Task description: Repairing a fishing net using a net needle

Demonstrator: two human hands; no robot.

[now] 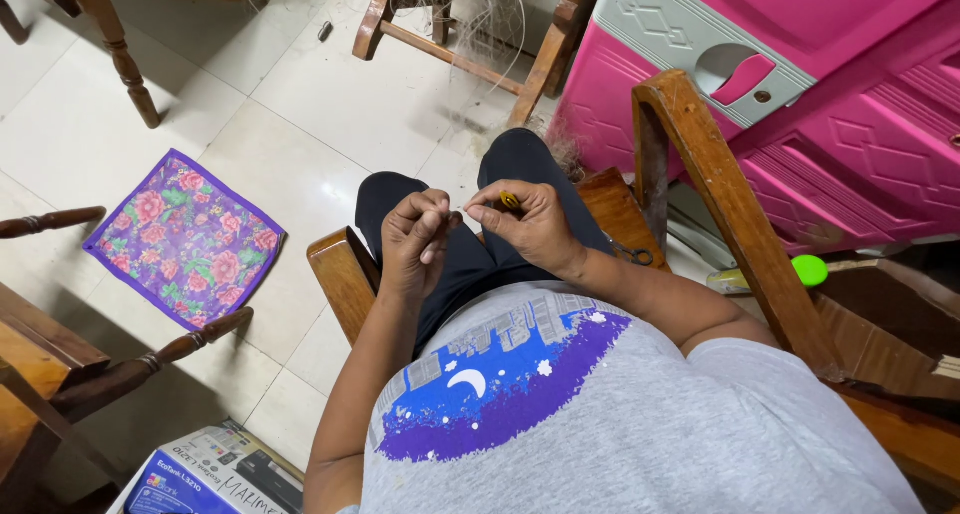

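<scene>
I sit on a wooden chair (340, 269) and look down at my lap. My left hand (415, 236) has its fingertips pinched together near my right hand; what it pinches is too fine to make out. My right hand (530, 222) is closed on a small yellow object (509, 201) held between thumb and fingers. The two hands almost touch above my dark trousers (470, 264). A pair of dark scissors (632, 255) lies on the chair seat by my right wrist.
A purple floral cloth (188, 238) lies on the tiled floor at left. A pink plastic cabinet (800, 104) stands at right. Wooden chairs (470, 34) stand ahead and at left. A printed cardboard box (215, 474) sits at bottom left. A green round object (809, 270) lies at right.
</scene>
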